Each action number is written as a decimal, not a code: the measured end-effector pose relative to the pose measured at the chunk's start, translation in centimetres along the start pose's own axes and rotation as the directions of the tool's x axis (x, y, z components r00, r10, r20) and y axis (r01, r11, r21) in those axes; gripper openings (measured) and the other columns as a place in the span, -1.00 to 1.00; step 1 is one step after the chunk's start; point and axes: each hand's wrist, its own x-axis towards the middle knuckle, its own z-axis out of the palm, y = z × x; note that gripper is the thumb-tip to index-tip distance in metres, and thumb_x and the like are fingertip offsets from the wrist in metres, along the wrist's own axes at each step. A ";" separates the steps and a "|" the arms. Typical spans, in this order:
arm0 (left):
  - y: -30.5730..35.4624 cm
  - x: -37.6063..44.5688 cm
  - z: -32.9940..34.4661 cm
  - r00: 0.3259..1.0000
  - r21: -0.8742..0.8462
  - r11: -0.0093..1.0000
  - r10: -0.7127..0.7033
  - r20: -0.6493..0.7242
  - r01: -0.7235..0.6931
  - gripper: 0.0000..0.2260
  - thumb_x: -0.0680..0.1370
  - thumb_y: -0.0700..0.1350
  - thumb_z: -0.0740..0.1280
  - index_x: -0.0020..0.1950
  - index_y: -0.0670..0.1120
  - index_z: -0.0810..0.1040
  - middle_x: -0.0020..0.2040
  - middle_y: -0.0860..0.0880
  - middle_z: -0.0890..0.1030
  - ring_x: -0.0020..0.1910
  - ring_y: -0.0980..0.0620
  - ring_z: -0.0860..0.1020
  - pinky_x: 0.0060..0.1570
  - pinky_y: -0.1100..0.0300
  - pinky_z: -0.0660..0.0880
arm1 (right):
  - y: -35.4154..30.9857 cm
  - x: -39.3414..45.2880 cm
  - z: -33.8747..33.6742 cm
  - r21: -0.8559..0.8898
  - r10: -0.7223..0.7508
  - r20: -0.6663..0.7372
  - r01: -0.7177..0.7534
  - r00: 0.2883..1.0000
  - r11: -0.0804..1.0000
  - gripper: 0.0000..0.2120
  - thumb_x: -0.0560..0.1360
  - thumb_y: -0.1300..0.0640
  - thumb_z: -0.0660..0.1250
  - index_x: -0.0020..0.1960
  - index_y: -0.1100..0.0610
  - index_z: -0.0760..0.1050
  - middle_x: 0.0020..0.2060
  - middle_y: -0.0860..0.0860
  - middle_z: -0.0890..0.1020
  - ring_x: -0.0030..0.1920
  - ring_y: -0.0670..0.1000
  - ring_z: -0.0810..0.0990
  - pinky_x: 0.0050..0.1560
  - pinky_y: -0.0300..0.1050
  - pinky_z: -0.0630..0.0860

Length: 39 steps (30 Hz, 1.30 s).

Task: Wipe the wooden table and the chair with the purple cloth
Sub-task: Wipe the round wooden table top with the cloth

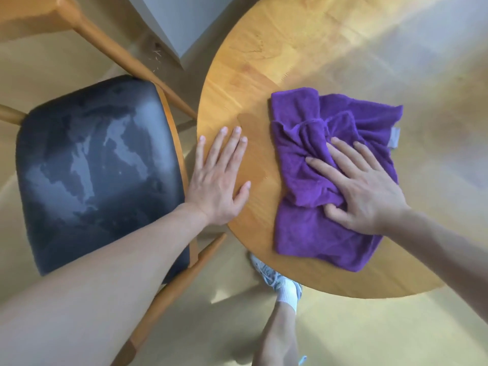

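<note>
Meanwhile, the right hand presses spread fingers on the crumpled purple cloth centre-right, the left hand flat, gripping nothing, on the wooden table.

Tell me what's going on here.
A person is wiping a round wooden table with a purple cloth. The right hand presses flat on the bunched cloth near the table's near edge, thumb tucked against a fold. The left hand rests open and flat on the bare tabletop at its left edge. Beside the table stands a wooden chair with a worn dark seat cushion, which nothing touches right now.
</note>
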 end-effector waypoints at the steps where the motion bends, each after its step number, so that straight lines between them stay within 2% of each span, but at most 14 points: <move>1: 0.1 0.0 0.0 1.000 -0.003 1.000 0.000 -0.007 0.000 -0.26 0.59 0.13 0.14 0.68 -0.18 0.03 0.70 -0.13 -0.02 0.68 -0.14 -0.09 0.58 -0.32 -0.09 | -0.5 0.1 0.1 0.020 0.058 -0.026 -0.057 0.998 0.998 -0.18 0.40 -0.22 0.23 0.62 -0.05 0.18 0.60 0.10 0.22 0.63 0.16 0.09 0.60 0.23 0.00; 6: 0.0 -0.4 0.2 1.000 -0.008 1.000 0.004 -0.022 -0.004 -0.27 0.60 0.12 0.16 0.68 -0.19 0.06 0.70 -0.14 0.03 0.68 -0.14 -0.05 0.59 -0.29 -0.10 | -11.4 0.5 2.1 0.188 0.578 -0.093 -0.556 0.811 0.810 -0.17 0.40 -0.17 0.22 0.63 0.02 0.14 0.60 0.20 0.18 0.64 0.20 -0.01 0.60 0.24 -0.12; 8: 0.0 -0.3 0.1 1.000 -0.004 1.000 0.009 -0.024 -0.009 -0.28 0.60 0.12 0.14 0.67 -0.20 0.07 0.69 -0.16 0.04 0.68 -0.15 -0.03 0.59 -0.30 -0.09 | -13.8 0.0 2.7 0.154 0.444 -0.047 -0.433 0.895 0.888 -0.11 0.37 -0.18 0.25 0.64 0.05 0.11 0.59 0.27 0.16 0.64 0.25 -0.04 0.58 0.30 -0.13; 10: 0.1 -0.3 0.0 1.000 -0.009 1.000 0.019 -0.016 -0.019 -0.28 0.58 0.08 0.15 0.67 -0.21 0.08 0.69 -0.17 0.05 0.68 -0.16 -0.02 0.59 -0.31 -0.07 | -12.6 -1.0 2.6 0.077 0.097 0.000 -0.096 0.995 0.992 -0.08 0.37 -0.22 0.29 0.65 0.03 0.11 0.60 0.25 0.14 0.63 0.27 -0.02 0.58 0.33 -0.10; 13: 0.0 -0.1 0.1 0.999 -0.020 0.999 0.024 -0.024 -0.025 -0.25 0.52 0.04 0.19 0.66 -0.22 0.11 0.69 -0.17 0.06 0.68 -0.16 0.00 0.58 -0.33 -0.04 | -7.0 0.2 1.4 0.050 -0.326 0.038 0.324 0.945 0.945 -0.14 0.40 -0.27 0.29 0.63 -0.01 0.19 0.60 0.18 0.21 0.61 0.23 0.13 0.59 0.27 0.02; 15: 0.0 0.0 0.1 1.000 -0.009 1.000 0.015 -0.023 -0.015 -0.25 0.53 0.07 0.20 0.65 -0.23 0.12 0.69 -0.17 0.07 0.68 -0.16 0.00 0.58 -0.33 -0.03 | -3.3 2.3 0.8 0.076 -0.355 0.035 0.352 0.934 0.933 -0.17 0.39 -0.29 0.32 0.59 -0.03 0.28 0.59 0.13 0.27 0.59 0.18 0.21 0.58 0.21 0.08; 19: 0.1 -0.1 0.1 1.000 -0.020 1.000 0.008 -0.008 -0.008 -0.28 0.60 0.12 0.15 0.67 -0.20 0.07 0.70 -0.15 0.03 0.68 -0.13 -0.05 0.59 -0.31 -0.07 | -2.0 4.8 0.2 0.113 0.147 -0.111 -0.135 0.983 0.984 -0.18 0.36 -0.28 0.30 0.57 -0.07 0.27 0.59 0.07 0.27 0.60 0.14 0.17 0.61 0.14 0.01; 22: -0.1 -0.2 0.2 1.000 0.007 1.000 0.026 0.000 -0.026 -0.21 0.55 0.09 0.23 0.68 -0.19 0.01 0.70 -0.14 0.00 0.68 -0.14 -0.06 0.59 -0.30 -0.09 | -6.9 5.7 0.9 0.206 0.541 -0.163 -0.507 0.825 0.837 -0.22 0.41 -0.20 0.24 0.59 -0.01 0.22 0.59 0.15 0.24 0.62 0.16 0.10 0.61 0.18 -0.04; 24: -0.1 -0.3 0.2 0.999 0.036 0.999 0.018 0.026 -0.019 -0.07 0.46 0.11 0.36 0.68 -0.18 -0.03 0.70 -0.14 -0.01 0.68 -0.14 -0.07 0.60 -0.26 -0.13 | -10.5 5.1 1.5 0.230 0.587 -0.131 -0.552 0.799 0.802 -0.17 0.40 -0.16 0.22 0.62 0.07 0.16 0.58 0.24 0.20 0.63 0.21 0.03 0.60 0.22 -0.09; 28: 0.0 -0.2 0.2 1.000 0.005 1.000 0.017 -0.016 -0.017 -0.21 0.58 0.16 0.26 0.67 -0.22 0.06 0.69 -0.17 0.04 0.68 -0.16 -0.02 0.60 -0.28 -0.08 | -12.2 0.6 2.5 0.088 0.107 -0.051 -0.103 0.993 0.991 -0.09 0.37 -0.18 0.27 0.64 0.12 0.12 0.59 0.27 0.15 0.63 0.27 0.01 0.59 0.29 -0.07; 30: 0.0 -0.1 0.1 0.999 -0.021 0.999 0.025 -0.036 -0.026 -0.26 0.56 0.08 0.19 0.66 -0.23 0.09 0.69 -0.17 0.07 0.68 -0.16 -0.01 0.59 -0.30 -0.06 | -9.4 0.3 1.9 0.061 -0.156 0.004 0.155 0.988 0.986 -0.11 0.41 -0.23 0.26 0.64 0.08 0.13 0.59 0.23 0.19 0.63 0.25 0.06 0.59 0.27 -0.03; 32: -0.2 0.0 0.2 0.999 -0.017 0.999 0.028 -0.046 -0.029 -0.26 0.54 0.07 0.18 0.65 -0.23 0.12 0.69 -0.17 0.08 0.68 -0.16 0.00 0.58 -0.31 -0.04 | -6.1 1.6 1.1 0.074 -0.258 0.024 0.256 0.966 0.964 -0.17 0.43 -0.26 0.26 0.62 0.03 0.20 0.58 0.18 0.26 0.61 0.21 0.15 0.60 0.22 0.02; 36: -0.3 0.0 0.5 0.997 -0.030 0.999 0.024 -0.067 -0.026 -0.30 0.56 0.09 0.20 0.63 -0.22 0.17 0.68 -0.18 0.12 0.68 -0.16 0.01 0.59 -0.31 -0.06 | -5.1 4.4 0.0 0.124 0.053 -0.059 -0.045 0.997 0.991 -0.24 0.40 -0.23 0.25 0.57 -0.01 0.31 0.59 0.10 0.27 0.60 0.18 0.17 0.59 0.22 0.00; 39: -0.2 -0.2 0.5 0.997 -0.053 0.998 0.039 -0.073 -0.043 -0.21 0.48 0.05 0.19 0.67 -0.20 0.09 0.69 -0.17 0.07 0.68 -0.16 -0.01 0.59 -0.31 -0.08 | -8.6 4.7 0.6 0.161 0.299 -0.077 -0.284 0.951 0.945 -0.20 0.45 -0.29 0.21 0.62 -0.01 0.20 0.63 0.11 0.13 0.63 0.22 0.02 0.57 0.33 -0.10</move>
